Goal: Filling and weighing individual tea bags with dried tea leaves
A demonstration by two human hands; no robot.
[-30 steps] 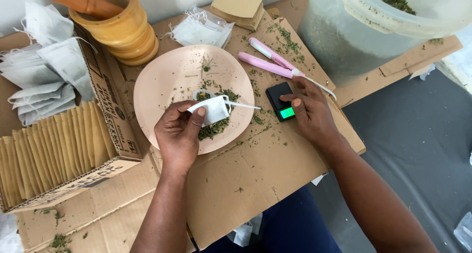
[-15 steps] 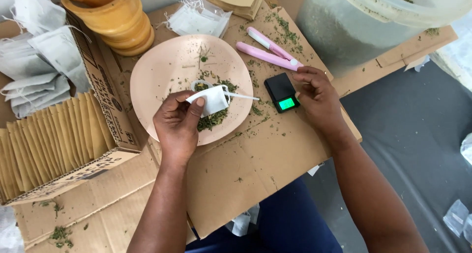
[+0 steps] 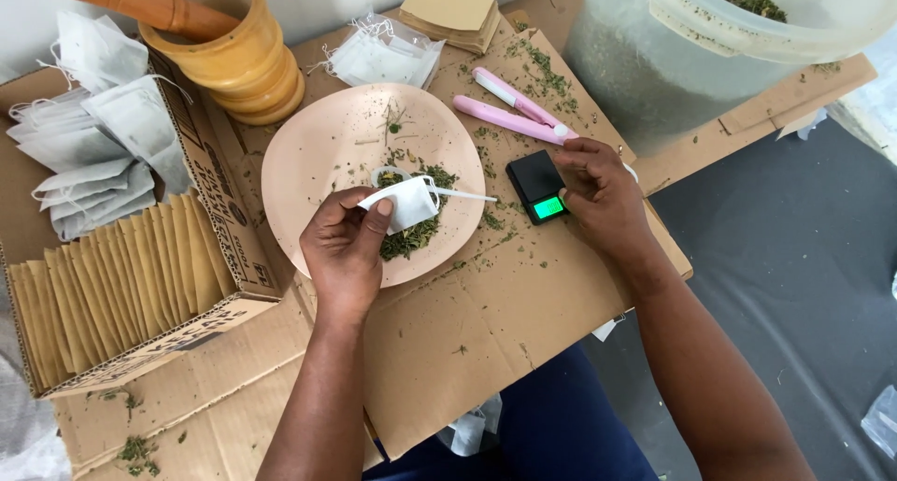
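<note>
**Tea bag pinched over the plate**

My left hand [image 3: 346, 252] pinches the small white paper tea bag [image 3: 404, 203] at its near edge, holding it over the dried green herbs [image 3: 409, 238] on the round pink plate [image 3: 318, 154]. My right hand [image 3: 598, 196] — curled loosely, grasping nothing I can see — rests at the small black pocket scale [image 3: 537, 184], as half a second ago. The bag's long axis runs left-right, its string trailing right.

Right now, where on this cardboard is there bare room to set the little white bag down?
The widest bare cardboard lies below the pink plate, between the left hand and right hand. The strip near the pink sealer is littered with herb bits. The box of brown envelopes is packed.
</note>
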